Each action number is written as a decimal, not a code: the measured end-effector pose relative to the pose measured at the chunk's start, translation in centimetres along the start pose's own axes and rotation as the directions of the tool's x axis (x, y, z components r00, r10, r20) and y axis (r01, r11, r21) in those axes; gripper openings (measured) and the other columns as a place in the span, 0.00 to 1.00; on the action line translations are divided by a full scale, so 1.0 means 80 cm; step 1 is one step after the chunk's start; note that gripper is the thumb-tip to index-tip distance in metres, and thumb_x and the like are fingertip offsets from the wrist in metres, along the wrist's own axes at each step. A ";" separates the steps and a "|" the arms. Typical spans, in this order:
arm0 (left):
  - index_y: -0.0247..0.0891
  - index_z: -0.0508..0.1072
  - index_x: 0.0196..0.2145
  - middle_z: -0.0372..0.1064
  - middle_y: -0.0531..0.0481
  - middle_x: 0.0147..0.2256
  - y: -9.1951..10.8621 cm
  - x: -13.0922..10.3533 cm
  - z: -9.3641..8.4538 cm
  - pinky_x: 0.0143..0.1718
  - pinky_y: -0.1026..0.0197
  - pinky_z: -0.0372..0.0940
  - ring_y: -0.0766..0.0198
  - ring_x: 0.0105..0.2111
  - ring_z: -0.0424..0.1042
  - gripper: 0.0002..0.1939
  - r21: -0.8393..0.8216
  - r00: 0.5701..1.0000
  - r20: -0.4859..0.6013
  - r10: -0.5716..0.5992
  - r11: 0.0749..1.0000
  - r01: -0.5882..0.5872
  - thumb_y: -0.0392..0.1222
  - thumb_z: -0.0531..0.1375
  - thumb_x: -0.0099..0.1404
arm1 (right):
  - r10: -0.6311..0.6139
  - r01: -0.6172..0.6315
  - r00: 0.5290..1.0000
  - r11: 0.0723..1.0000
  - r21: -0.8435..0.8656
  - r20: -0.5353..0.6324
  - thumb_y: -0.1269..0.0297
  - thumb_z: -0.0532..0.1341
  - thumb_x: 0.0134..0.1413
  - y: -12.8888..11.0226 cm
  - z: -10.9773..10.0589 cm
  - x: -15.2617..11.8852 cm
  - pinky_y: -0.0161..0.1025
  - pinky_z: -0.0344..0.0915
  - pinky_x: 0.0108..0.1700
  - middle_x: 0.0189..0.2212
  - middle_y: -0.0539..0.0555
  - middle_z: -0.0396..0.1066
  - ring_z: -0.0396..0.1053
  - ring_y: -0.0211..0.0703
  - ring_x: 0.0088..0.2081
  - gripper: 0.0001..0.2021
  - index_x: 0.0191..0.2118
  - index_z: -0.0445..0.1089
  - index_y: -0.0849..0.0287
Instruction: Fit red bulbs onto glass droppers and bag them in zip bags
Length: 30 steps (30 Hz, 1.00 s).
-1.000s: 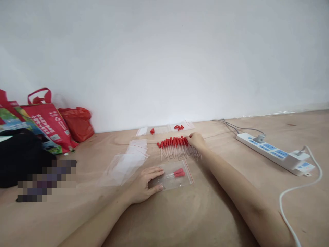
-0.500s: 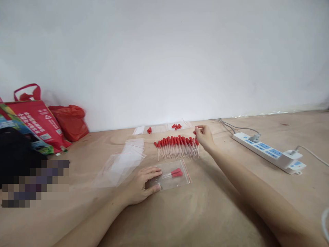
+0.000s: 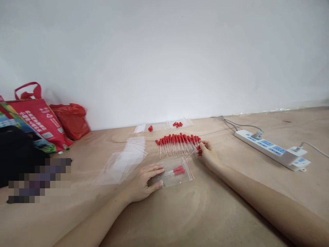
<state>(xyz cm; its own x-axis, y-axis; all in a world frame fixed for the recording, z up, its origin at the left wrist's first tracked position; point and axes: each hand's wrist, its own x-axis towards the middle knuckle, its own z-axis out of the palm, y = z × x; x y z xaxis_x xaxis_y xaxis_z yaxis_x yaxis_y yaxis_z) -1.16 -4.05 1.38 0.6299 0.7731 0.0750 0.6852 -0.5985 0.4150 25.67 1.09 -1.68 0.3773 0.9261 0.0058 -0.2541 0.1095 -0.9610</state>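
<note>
Lowered the right hand (image 3: 208,155), fingers pinched, beside the row of red-bulbed clear droppers (image 3: 177,143); steadied the clear plastic zip bag (image 3: 175,180) under the half-open left hand (image 3: 147,180); held one single dropper (image 3: 198,147) right-handed, needing light pressure.

Left hand (image 3: 144,181) palm down, thumb parted from fingers; right hand (image 3: 209,156) farther forward, fingertips pinched. Left forearm (image 3: 100,216), right forearm (image 3: 257,193) bare, angled inward.

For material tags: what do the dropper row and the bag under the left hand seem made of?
Droppers: bulbs probably rubber, rounded with low sheen; clear stems glass or plastic, too small to tell. Bag: glossy film, likely plastic; the table shows through.
</note>
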 end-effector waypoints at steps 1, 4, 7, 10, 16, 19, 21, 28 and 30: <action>0.44 0.61 0.52 0.58 0.48 0.54 0.000 0.000 0.000 0.54 0.50 0.51 0.55 0.54 0.55 0.24 0.005 1.000 -0.003 -0.011 1.000 0.011 0.50 0.54 0.59 | 0.038 -0.038 0.999 0.999 0.037 0.007 0.64 0.55 0.46 0.001 0.002 -0.006 0.31 0.61 0.19 0.19 0.45 0.62 0.63 0.33 0.17 0.06 0.31 0.55 0.55; 0.44 0.57 0.55 0.55 0.48 0.55 0.001 -0.001 -0.001 0.54 0.51 0.52 0.55 0.54 0.55 0.27 0.012 0.999 -0.013 -0.036 0.999 0.036 0.51 0.54 0.59 | 0.107 -0.117 0.990 0.987 0.112 0.093 0.64 0.57 0.45 0.002 0.004 -0.027 0.33 0.65 0.24 0.20 0.45 0.64 0.67 0.35 0.20 0.08 0.31 0.54 0.56; 0.43 0.56 0.55 0.55 0.48 0.55 0.002 0.000 -0.001 0.54 0.51 0.52 0.55 0.54 0.55 0.27 0.012 0.999 -0.009 -0.033 0.999 0.033 0.51 0.54 0.59 | 0.108 -0.128 0.963 0.990 0.064 0.247 0.62 0.61 0.41 0.001 0.004 -0.044 0.32 0.65 0.24 0.21 0.45 0.65 0.67 0.34 0.21 0.12 0.30 0.56 0.57; 0.43 0.56 0.54 0.56 0.48 0.55 0.004 0.001 0.000 0.54 0.51 0.52 0.55 0.54 0.55 0.27 0.015 1.000 -0.012 -0.029 0.999 0.029 0.50 0.54 0.59 | 0.107 -0.073 0.913 0.992 -0.099 0.394 0.59 0.63 0.38 0.001 0.006 -0.052 0.28 0.57 0.15 0.18 0.43 0.64 0.61 0.30 0.14 0.14 0.28 0.58 0.58; 0.41 0.57 0.54 0.56 0.48 0.55 0.004 -0.001 0.001 0.54 0.52 0.52 0.55 0.54 0.55 0.26 0.022 0.999 -0.019 -0.029 0.999 0.029 0.50 0.54 0.59 | 0.102 0.027 0.860 0.970 -0.242 0.501 0.57 0.64 0.35 0.012 0.017 -0.050 0.29 0.55 0.14 0.19 0.45 0.66 0.58 0.29 0.13 0.16 0.28 0.61 0.61; 0.41 0.57 0.54 0.55 0.47 0.55 0.003 -0.002 0.001 0.54 0.52 0.52 0.56 0.54 0.55 0.26 0.038 0.999 -0.018 -0.029 0.999 0.030 0.51 0.53 0.60 | 0.101 0.085 0.816 0.953 -0.290 0.570 0.55 0.62 0.38 0.016 0.020 -0.049 0.32 0.61 0.22 0.19 0.49 0.68 0.64 0.34 0.19 0.14 0.25 0.64 0.62; 0.41 0.56 0.54 0.55 0.47 0.55 0.003 -0.002 0.001 0.54 0.52 0.52 0.56 0.54 0.55 0.26 0.045 0.999 -0.016 -0.028 0.999 0.029 0.51 0.53 0.60 | 0.091 0.164 0.786 0.923 -0.349 0.611 0.55 0.58 0.43 0.015 0.016 -0.044 0.34 0.62 0.25 0.19 0.51 0.68 0.66 0.37 0.22 0.13 0.24 0.66 0.62; 0.40 0.60 0.53 0.58 0.47 0.53 0.004 0.000 -0.001 0.54 0.51 0.52 0.55 0.54 0.55 0.25 0.048 1.000 -0.007 -0.025 0.999 0.025 0.51 0.54 0.59 | -0.289 0.419 0.907 0.530 -0.737 0.308 0.66 0.55 0.43 -0.010 -0.007 0.025 0.33 0.58 0.29 0.23 0.52 0.69 0.65 0.37 0.26 0.06 0.24 0.66 0.61; 0.40 0.62 0.51 0.59 0.47 0.53 0.004 0.000 -0.001 0.54 0.51 0.52 0.56 0.54 0.56 0.24 0.044 1.000 -0.009 -0.011 0.999 0.012 0.50 0.54 0.59 | -0.290 0.375 0.920 0.446 -0.813 0.265 0.67 0.56 0.42 -0.016 -0.004 0.044 0.32 0.57 0.29 0.24 0.53 0.69 0.65 0.37 0.27 0.05 0.26 0.67 0.62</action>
<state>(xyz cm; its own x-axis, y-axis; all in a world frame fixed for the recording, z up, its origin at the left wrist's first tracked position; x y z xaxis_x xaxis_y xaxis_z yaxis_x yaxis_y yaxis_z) -0.94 -4.24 1.58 0.6187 0.7817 0.0787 0.7078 -0.5981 0.3758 27.62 4.12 -0.48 0.1850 0.9154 0.3575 0.7516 0.1026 -0.6516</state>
